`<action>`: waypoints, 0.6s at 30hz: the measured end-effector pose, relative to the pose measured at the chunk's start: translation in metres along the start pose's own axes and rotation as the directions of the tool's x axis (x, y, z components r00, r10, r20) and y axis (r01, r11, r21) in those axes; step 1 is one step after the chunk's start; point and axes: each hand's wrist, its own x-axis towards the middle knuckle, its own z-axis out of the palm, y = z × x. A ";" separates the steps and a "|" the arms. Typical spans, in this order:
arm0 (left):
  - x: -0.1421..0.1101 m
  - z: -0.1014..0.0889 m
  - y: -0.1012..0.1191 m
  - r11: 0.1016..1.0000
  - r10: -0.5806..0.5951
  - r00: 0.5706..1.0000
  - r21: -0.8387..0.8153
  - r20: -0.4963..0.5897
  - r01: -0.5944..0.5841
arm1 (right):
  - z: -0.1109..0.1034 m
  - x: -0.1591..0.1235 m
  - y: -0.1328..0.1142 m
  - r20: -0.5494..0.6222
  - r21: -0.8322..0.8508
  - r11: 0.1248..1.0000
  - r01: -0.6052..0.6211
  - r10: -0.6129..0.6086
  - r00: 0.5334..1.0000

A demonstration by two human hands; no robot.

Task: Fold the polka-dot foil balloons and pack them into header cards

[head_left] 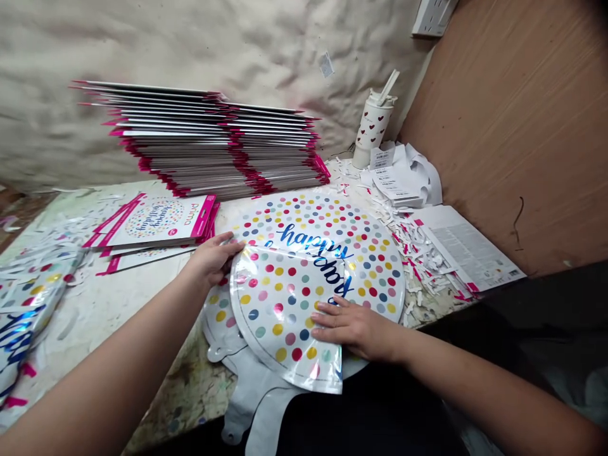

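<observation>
A flat foil balloon (280,297), white with coloured dots, lies partly folded over on itself. Beneath it rests another round dotted foil balloon (375,266) with blue "happy" lettering. My left hand (216,258) grips the upper left edge of the folded balloon, its fingers curled at the fold. Fingers stretched out, my right hand (358,328) presses flat on the folded balloon's right side, near its lower edge. Silvery balloon tails (259,386) hang over the front edge of the table.
Behind the balloons stands a tall stack of pink-edged packets (228,145). Several "happy birthday" packets (159,221) lie at left, near another dotted balloon (35,304). To the right are a white tumbler (373,126), label strips (403,177), paper scraps (422,263) and a printed sheet (475,247).
</observation>
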 end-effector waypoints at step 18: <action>-0.071 0.107 -0.009 0.187 0.398 0.584 0.561 0.707 -0.807 | -0.008 -0.015 0.024 -0.391 -0.092 0.995 0.034 -0.068 0.918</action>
